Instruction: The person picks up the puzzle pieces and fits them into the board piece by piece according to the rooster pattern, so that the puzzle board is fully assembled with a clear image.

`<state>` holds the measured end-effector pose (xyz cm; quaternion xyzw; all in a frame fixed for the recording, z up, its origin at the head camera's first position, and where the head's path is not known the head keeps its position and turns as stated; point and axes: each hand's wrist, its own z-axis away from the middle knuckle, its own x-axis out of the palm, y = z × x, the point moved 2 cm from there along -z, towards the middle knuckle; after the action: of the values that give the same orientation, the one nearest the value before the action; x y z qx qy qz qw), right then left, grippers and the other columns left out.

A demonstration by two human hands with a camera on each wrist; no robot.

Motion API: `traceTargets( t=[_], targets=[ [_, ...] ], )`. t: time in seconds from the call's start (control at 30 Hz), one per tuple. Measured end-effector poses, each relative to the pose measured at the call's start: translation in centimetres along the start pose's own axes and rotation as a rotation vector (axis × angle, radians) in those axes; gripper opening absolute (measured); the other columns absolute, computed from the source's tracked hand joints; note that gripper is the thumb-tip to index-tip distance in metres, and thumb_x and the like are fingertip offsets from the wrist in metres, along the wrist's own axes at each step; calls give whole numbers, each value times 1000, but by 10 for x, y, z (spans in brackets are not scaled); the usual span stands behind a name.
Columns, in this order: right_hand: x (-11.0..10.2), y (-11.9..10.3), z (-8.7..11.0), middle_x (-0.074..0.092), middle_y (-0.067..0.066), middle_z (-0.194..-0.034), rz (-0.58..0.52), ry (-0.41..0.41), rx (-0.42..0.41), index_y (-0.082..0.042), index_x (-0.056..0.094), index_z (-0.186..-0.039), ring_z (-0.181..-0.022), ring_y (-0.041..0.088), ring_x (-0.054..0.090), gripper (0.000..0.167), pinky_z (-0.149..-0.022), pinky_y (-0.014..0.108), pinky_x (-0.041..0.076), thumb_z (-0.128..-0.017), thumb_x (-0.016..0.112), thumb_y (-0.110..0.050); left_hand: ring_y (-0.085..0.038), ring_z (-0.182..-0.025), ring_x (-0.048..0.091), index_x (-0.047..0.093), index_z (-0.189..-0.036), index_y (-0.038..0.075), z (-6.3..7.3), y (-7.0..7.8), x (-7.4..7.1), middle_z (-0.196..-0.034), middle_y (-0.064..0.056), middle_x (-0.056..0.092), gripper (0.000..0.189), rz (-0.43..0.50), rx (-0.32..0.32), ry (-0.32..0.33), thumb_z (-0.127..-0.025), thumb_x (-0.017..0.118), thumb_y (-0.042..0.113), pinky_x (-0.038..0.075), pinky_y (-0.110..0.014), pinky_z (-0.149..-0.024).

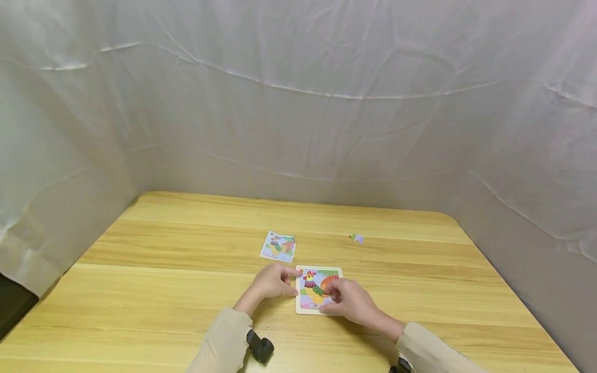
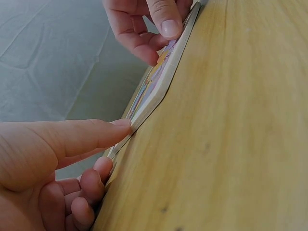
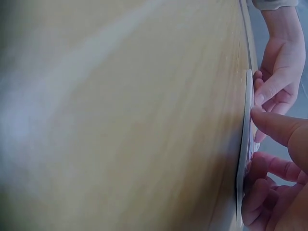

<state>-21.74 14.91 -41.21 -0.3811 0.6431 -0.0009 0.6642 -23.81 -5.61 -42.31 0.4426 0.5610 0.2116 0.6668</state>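
A square jigsaw puzzle [image 1: 314, 299] with a pale frame and a rooster picture lies on the table between both hands. My left hand [image 1: 272, 281] touches its left side, the index finger reaching the upper-left corner and the thumb lower on the edge. In the left wrist view, that thumb [image 2: 96, 137] lies straight against the frame's side. Bent fingers of my right hand [image 1: 352, 300] rest over the puzzle's right part, with the thumb at the near rim. They hide the lower-right picture area, and I cannot tell whether a piece is under them.
Beyond the puzzle, to the left, lies a paper card [image 1: 278, 247] with the same rooster picture. Loose jigsaw pieces [image 1: 357, 238] in green and lilac sit farther back to the right. Pale cloth [image 1: 298, 140] hangs around the wooden table [image 1: 163, 295].
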Motion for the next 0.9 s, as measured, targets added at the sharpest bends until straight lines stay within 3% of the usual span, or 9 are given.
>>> traceTargets(
  t=[0.27,0.43,0.9],
  targets=[
    [1,-4,-6,56,-4,-78,-132,-24,-98,-6,67,-87,-61,5,44,18,-53,21,39,-73,73,-17,-7,-45,31,66,-106,3,0,-1,0,-53,6,41,39,-20,8,4,-68,74,6,25,-21,-42],
    [3,-4,-8,55,-5,-75,-205,-51,-141,-4,68,-84,-60,5,45,15,-54,21,41,-73,72,-13,-7,-45,32,66,-106,4,0,0,0,-53,6,42,39,-24,0,5,-68,74,6,25,-21,-43],
    [5,-2,-11,56,-5,-76,-164,-82,-102,-4,71,-84,-55,3,41,12,-49,20,37,-73,71,-7,-7,-45,31,66,-106,3,0,0,0,-52,5,41,38,-15,-1,5,-68,74,5,25,-21,-42]
  ],
)
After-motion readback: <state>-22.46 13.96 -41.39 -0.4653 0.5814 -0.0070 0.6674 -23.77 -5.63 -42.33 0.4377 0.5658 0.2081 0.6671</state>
